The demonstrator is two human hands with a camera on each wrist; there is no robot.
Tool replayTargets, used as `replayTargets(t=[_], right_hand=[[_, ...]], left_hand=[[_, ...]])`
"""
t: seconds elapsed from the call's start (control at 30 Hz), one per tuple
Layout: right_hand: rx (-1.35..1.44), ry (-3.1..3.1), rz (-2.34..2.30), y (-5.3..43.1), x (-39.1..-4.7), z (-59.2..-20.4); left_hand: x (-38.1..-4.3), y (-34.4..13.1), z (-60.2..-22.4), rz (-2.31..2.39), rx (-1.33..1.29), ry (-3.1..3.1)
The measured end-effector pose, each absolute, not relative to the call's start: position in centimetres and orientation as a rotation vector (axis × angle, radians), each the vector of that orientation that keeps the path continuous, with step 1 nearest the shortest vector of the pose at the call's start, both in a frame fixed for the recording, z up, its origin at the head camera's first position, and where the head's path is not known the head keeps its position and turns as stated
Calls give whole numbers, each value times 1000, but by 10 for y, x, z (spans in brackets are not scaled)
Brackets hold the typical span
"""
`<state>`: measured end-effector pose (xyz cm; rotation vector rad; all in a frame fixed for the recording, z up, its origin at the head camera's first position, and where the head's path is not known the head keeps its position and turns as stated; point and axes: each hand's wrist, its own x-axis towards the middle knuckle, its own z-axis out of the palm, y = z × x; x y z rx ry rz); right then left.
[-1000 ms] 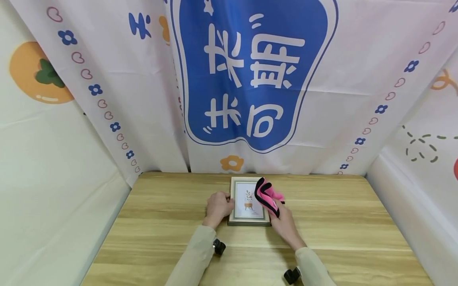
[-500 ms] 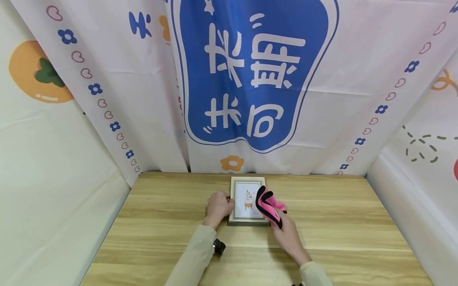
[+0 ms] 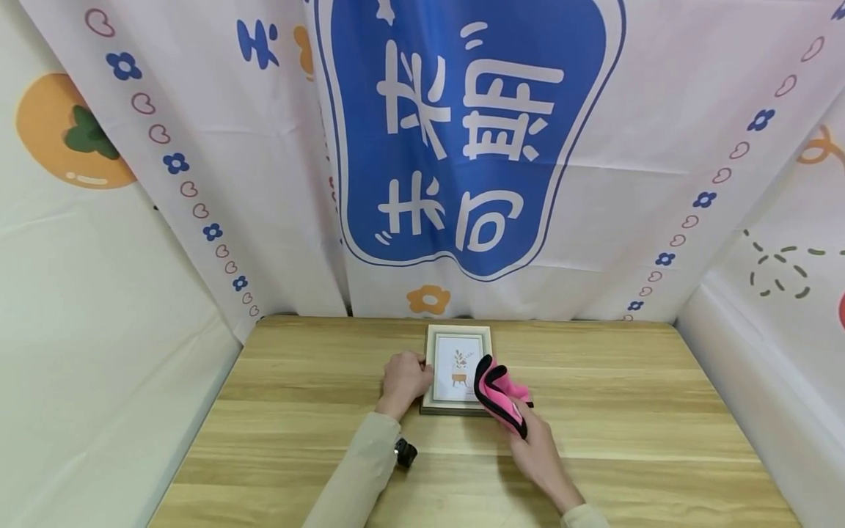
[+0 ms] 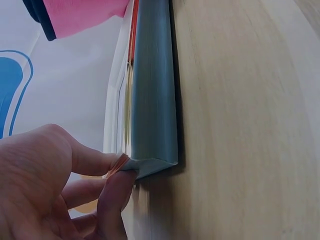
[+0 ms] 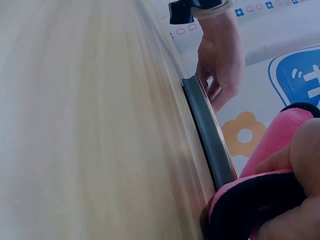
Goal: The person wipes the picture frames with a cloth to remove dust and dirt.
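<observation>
A picture frame (image 3: 455, 367) with a pale border and a plant print lies face up near the table's far edge. My left hand (image 3: 404, 383) is at its left side; in the left wrist view the thumb and fingers pinch the frame's edge (image 4: 152, 95). A pink cloth with black trim (image 3: 499, 400) is gripped in my right hand (image 3: 536, 447), bunched and folded over. It overlaps the frame's lower right corner in the head view. From the right wrist, the cloth (image 5: 282, 130) hides the frame's near end, while the left hand (image 5: 220, 60) shows at the far end.
The wooden table (image 3: 297, 455) reaches out on both sides of the frame. Right behind its far edge hangs a white printed curtain (image 3: 614, 242) with a blue panel. White fabric walls flank the table left and right.
My right hand has drawn the cloth down along the frame's right side, toward me, from near the upper corner to the lower one. The left hand and the frame have stayed in place.
</observation>
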<state>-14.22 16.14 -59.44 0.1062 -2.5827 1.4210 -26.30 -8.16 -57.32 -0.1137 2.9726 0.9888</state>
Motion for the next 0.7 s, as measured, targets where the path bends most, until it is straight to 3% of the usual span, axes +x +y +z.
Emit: replayTargets(t=[0.43,0.7], right_hand=[[121,-2565,1562,184,-129,-585],[67,-2368,1620,205,-142,-570]], left_hand=[[-261,-82,-573,1023,-176,2913],[-260,-82,-575,1015,-177,2926]])
